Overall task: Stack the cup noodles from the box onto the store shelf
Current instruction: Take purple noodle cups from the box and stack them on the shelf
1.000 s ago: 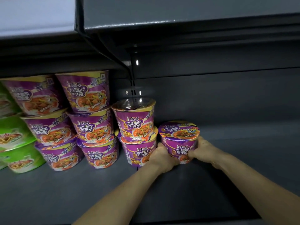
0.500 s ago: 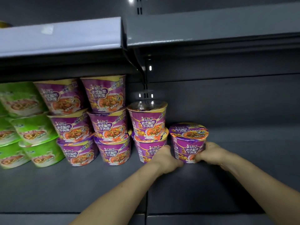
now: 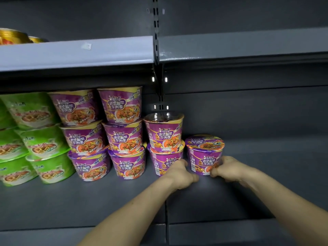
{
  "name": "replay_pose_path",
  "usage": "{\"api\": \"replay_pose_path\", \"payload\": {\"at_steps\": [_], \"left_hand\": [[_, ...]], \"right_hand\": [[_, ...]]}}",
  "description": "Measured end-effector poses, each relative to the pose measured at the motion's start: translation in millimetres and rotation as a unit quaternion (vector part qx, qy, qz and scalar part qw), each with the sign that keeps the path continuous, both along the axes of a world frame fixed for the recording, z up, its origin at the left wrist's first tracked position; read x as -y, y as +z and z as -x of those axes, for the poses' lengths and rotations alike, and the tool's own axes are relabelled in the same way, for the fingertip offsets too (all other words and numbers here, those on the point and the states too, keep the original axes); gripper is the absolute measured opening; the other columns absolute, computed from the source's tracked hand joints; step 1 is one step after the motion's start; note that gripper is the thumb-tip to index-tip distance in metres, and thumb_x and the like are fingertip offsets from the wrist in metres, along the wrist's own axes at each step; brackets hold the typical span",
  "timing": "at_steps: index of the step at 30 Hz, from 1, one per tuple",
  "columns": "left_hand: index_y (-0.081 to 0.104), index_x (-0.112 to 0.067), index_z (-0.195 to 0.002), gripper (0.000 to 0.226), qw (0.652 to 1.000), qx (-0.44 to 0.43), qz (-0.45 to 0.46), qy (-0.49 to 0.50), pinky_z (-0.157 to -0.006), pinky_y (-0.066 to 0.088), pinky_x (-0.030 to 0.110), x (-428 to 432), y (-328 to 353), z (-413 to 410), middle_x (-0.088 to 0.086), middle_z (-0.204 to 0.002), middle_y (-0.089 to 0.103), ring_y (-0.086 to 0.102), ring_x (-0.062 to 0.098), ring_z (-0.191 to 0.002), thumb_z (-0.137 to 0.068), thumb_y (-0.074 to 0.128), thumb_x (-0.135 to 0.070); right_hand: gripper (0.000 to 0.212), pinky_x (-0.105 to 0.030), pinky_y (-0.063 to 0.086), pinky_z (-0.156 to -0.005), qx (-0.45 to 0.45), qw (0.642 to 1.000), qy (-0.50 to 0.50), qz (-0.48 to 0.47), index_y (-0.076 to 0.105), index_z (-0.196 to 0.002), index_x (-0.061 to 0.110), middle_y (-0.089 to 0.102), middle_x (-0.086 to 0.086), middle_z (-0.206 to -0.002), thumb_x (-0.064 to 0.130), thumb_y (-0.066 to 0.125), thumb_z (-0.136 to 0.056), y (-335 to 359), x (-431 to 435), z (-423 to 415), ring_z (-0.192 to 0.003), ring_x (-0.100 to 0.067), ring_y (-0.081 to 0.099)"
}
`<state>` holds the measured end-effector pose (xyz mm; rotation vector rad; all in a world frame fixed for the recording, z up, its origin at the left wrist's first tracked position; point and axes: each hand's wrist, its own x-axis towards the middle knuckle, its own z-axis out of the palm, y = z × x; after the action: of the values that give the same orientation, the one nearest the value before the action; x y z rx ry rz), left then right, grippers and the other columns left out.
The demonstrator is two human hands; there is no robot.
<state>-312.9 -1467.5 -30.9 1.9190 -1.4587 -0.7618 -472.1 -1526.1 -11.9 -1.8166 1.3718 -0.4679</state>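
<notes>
Clamped between the left grip (image 3: 179, 173) and the right grip (image 3: 229, 167) is a purple noodle cup (image 3: 205, 153). It stands upright on the dark shelf (image 3: 230, 196), lid up. Each grip is curled narrow against the cup's lower side, thumbs near its base. Just behind the left grip and touching it is a two-high purple stack (image 3: 164, 139). Further left of that grip stand three-high purple stacks (image 3: 122, 135), then green cups (image 3: 40, 144). High above both grips runs the upper shelf (image 3: 76, 54), carrying gold-lidded tubs (image 3: 10, 35) at its far left.
</notes>
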Motion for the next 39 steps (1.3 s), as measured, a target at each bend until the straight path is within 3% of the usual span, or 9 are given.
{"api": "replay_pose_path", "payload": {"at_steps": [3,9,14,19,23,26,28,36,39], "left_hand": [[0.047,-0.008,-0.137,0.060,1.000,0.000,0.001,-0.005,-0.099,0.046,0.029,-10.1,1.9,-0.1,0.001,-0.116,0.053,0.054,0.020,-0.117,-0.085,0.073,-0.023],[0.036,-0.010,-0.147,0.078,1.000,-0.003,0.001,0.000,-0.107,0.042,0.033,-26.3,-0.2,-7.3,0.005,-0.143,0.048,0.049,0.022,-0.129,-0.082,0.076,-0.029],[0.038,-0.012,-0.144,0.075,1.000,-0.001,-0.003,0.019,-0.105,0.043,0.033,-33.6,1.7,-29.7,0.004,-0.140,0.050,0.051,0.023,-0.125,-0.082,0.075,-0.032],[0.043,-0.013,-0.141,0.072,1.000,0.004,-0.009,0.018,-0.103,0.046,0.035,-35.9,2.2,-30.9,0.005,-0.135,0.054,0.053,0.023,-0.121,-0.080,0.075,-0.033],[0.042,-0.012,-0.142,0.073,1.000,-0.001,-0.002,-0.020,-0.102,0.045,0.033,-33.5,-1.9,-7.9,0.004,-0.134,0.054,0.053,0.022,-0.123,-0.080,0.077,-0.029],[0.050,-0.014,-0.133,0.056,0.998,0.028,0.015,-0.045,-0.095,0.049,0.033,-35.2,0.2,15.0,0.003,-0.114,0.059,0.059,0.024,-0.111,-0.083,0.074,-0.025],[0.053,-0.016,-0.129,0.052,0.997,0.043,0.019,-0.058,-0.094,0.050,0.034,-36.1,0.2,30.4,0.006,-0.118,0.062,0.060,0.026,-0.110,-0.083,0.072,-0.027],[0.054,-0.023,-0.128,0.046,0.988,0.034,0.031,-0.150,-0.098,0.047,0.033,-45.1,-0.6,127.2,0.004,-0.125,0.060,0.058,0.025,-0.115,-0.085,0.068,-0.029],[0.056,-0.024,-0.126,0.043,0.980,0.041,0.025,-0.193,-0.101,0.045,0.033,-52.3,-5.2,174.6,0.003,-0.125,0.061,0.057,0.025,-0.116,-0.086,0.067,-0.030]], "right_hand": [[0.019,-0.020,0.041,-0.056,-0.006,1.000,-0.010,-0.002,0.062,-0.093,0.014,0.064,-0.004,-0.090,0.007,0.067,-0.077,1.1,-13.0,-2.7,-0.073,-0.013,0.055],[0.045,-0.028,0.046,-0.065,-0.033,0.999,-0.030,0.008,0.056,-0.113,0.009,0.063,-0.009,-0.097,0.017,0.070,-0.070,1.5,-37.1,-14.4,-0.079,-0.019,0.057],[0.075,-0.024,0.045,-0.070,-0.072,0.997,-0.024,0.022,0.032,-0.145,0.015,0.055,-0.008,-0.119,0.019,0.068,-0.079,10.2,-46.8,-33.2,-0.094,-0.019,0.056],[0.080,-0.026,0.044,-0.096,-0.089,0.995,-0.003,0.034,0.028,-0.148,0.015,0.045,-0.008,-0.138,0.021,0.069,-0.080,7.0,-56.8,-42.2,-0.120,-0.022,0.049],[0.068,-0.025,0.045,-0.090,-0.067,0.997,-0.015,0.040,0.042,-0.139,0.015,0.053,-0.005,-0.125,0.016,0.070,-0.078,-1.4,-70.0,-28.3,-0.111,-0.019,0.054],[0.041,-0.030,0.049,-0.092,-0.056,0.996,-0.045,0.051,0.060,-0.116,0.013,0.063,-0.004,-0.114,0.016,0.070,-0.076,-6.6,-76.1,-5.6,-0.104,-0.018,0.060],[0.023,-0.028,0.050,-0.083,-0.069,0.994,-0.065,0.062,0.066,-0.100,0.014,0.067,-0.004,-0.103,0.018,0.069,-0.077,-6.2,-83.7,13.3,-0.094,-0.017,0.062],[0.021,-0.031,0.053,-0.083,-0.119,0.982,-0.129,0.066,0.071,-0.097,0.015,0.071,-0.003,-0.095,0.022,0.063,-0.079,-1.2,-123.3,110.7,-0.091,-0.019,0.066],[0.016,-0.027,0.050,-0.070,-0.145,0.976,-0.157,0.051,0.069,-0.093,0.007,0.067,-0.005,-0.090,0.017,0.061,-0.083,-2.8,-145.8,157.0,-0.083,-0.019,0.063]]}}
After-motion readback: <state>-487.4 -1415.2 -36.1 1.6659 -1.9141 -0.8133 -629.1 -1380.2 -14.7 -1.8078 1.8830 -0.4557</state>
